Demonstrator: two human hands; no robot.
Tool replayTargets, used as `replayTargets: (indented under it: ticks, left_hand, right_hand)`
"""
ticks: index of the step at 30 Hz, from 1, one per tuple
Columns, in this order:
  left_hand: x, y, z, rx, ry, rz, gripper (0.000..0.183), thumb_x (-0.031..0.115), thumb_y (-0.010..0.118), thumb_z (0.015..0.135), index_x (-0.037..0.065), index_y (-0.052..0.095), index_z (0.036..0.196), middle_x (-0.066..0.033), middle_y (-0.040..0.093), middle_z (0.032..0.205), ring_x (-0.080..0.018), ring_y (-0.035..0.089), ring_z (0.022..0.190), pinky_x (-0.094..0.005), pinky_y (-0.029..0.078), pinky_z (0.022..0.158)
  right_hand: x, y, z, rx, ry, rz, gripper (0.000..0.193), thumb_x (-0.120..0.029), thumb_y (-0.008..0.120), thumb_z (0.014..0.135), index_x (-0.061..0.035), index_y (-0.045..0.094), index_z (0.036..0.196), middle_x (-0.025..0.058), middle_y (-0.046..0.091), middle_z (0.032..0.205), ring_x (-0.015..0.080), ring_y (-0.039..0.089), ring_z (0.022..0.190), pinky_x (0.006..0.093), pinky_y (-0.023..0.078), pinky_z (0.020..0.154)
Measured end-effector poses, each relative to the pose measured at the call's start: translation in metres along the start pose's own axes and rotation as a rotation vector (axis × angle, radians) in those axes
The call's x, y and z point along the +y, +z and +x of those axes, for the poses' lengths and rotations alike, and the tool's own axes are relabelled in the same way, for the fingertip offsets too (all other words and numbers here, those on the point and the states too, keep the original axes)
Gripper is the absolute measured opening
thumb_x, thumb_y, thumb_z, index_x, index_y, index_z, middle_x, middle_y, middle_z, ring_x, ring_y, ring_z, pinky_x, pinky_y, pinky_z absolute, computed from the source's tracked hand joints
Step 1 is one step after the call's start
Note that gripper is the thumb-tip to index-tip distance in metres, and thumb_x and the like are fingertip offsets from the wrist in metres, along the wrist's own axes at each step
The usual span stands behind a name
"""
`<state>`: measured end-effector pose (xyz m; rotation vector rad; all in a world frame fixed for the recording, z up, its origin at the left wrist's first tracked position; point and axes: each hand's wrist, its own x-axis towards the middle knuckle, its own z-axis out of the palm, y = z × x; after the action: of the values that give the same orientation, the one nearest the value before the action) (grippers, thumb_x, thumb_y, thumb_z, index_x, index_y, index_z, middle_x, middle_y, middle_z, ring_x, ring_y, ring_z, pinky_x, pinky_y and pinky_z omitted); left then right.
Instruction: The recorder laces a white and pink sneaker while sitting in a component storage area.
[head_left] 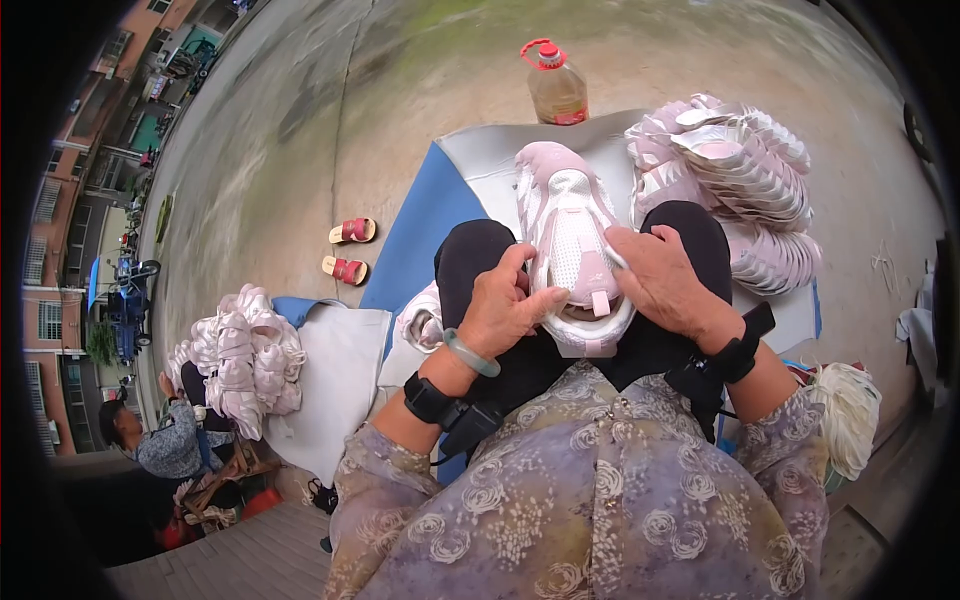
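Observation:
A pink and white shoe upper [572, 215] lies on my lap between my knees, its toe pointing away from me and its heel close to my body. My left hand [505, 295] grips its left edge, thumb reaching over the tongue. On the opposite edge, my right hand [660, 280] holds the upper with fingers and thumb curled around the collar side. The white mesh tongue [580, 250] faces up, with a small pink tab near the heel opening. No lace shows in the eyelets that I can make out.
Stacked pink and white uppers [745, 165] lie at the right on a pale sheet [590, 140]. Another pile [245, 360] stands at the left, near a seated person [175, 440]. White laces [848, 420] hang at my right. A bottle [557, 92] and red sandals [350, 250] are farther off.

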<state>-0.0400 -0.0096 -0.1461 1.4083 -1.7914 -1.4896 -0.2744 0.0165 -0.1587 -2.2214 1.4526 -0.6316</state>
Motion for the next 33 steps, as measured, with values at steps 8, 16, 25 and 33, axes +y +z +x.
replayTargets:
  ticks: [8, 16, 25, 33]
  left_hand:
    - [0.003, 0.021, 0.002, 0.029, 0.281, 0.337, 0.042, 0.023, 0.069, 0.078, 0.0, 0.056, 0.11, -0.0159, 0.064, 0.08, -0.0228, 0.064, 0.069, -0.0313, 0.05, 0.064]
    - [0.007, -0.003, -0.015, 0.035, 0.444, 0.496, 0.031, 0.007, 0.067, 0.075, 0.0, 0.062, 0.104, -0.0077, 0.062, 0.084, -0.0133, 0.057, 0.068, -0.0241, 0.045, 0.062]
    - [-0.029, -0.024, -0.003, 0.062, 0.172, 0.102, 0.017, 0.012, 0.062, 0.086, 0.0, 0.063, 0.098, -0.0008, 0.059, 0.076, -0.0063, 0.053, 0.058, -0.0197, 0.044, 0.052]
    - [-0.027, -0.022, 0.009, -0.017, 0.12, 0.136, 0.015, 0.013, 0.061, 0.087, 0.002, 0.062, 0.096, 0.0005, 0.056, 0.076, -0.0051, 0.049, 0.056, -0.0192, 0.042, 0.05]
  right_hand:
    - [0.011, 0.009, -0.03, 0.121, -0.025, -0.083, 0.051, -0.025, 0.054, 0.076, -0.0032, 0.048, 0.122, 0.0141, 0.049, 0.123, 0.0343, 0.039, 0.121, 0.0554, 0.019, 0.102]
    - [0.06, -0.011, -0.138, 0.501, 0.184, -0.206, 0.025, -0.024, 0.067, 0.071, -0.0119, 0.062, 0.092, 0.0041, 0.059, 0.089, 0.0253, 0.054, 0.093, 0.0437, 0.037, 0.082]
    - [0.108, -0.063, -0.364, 0.583, 0.91, -0.617, 0.006, -0.015, 0.06, 0.071, -0.0098, 0.062, 0.074, 0.0097, 0.056, 0.07, 0.0302, 0.057, 0.072, 0.0425, 0.041, 0.063]
    - [0.122, -0.036, -0.392, 0.505, 1.148, -0.635, 0.014, -0.015, 0.061, 0.068, -0.0094, 0.058, 0.081, 0.01, 0.056, 0.077, 0.0301, 0.056, 0.078, 0.0424, 0.043, 0.069]
